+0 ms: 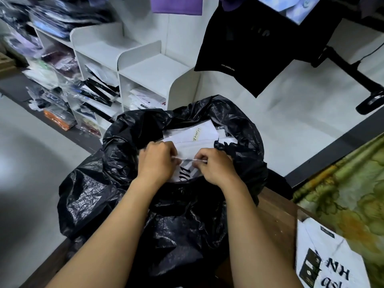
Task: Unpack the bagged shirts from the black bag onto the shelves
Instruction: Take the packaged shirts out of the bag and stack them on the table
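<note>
Rim of black bag (93,194) gapes wide; left grip (158,161) and right grip (216,167) pinch bagged shirt (186,173) edge inside.

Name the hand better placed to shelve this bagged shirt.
Left, probably: left hand and right hand both pinch the bagged shirt in the black bag, but the white shelves stand to its left.

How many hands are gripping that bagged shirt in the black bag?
2. The left hand grips the bagged shirt at its left, the right hand at its right.
</note>
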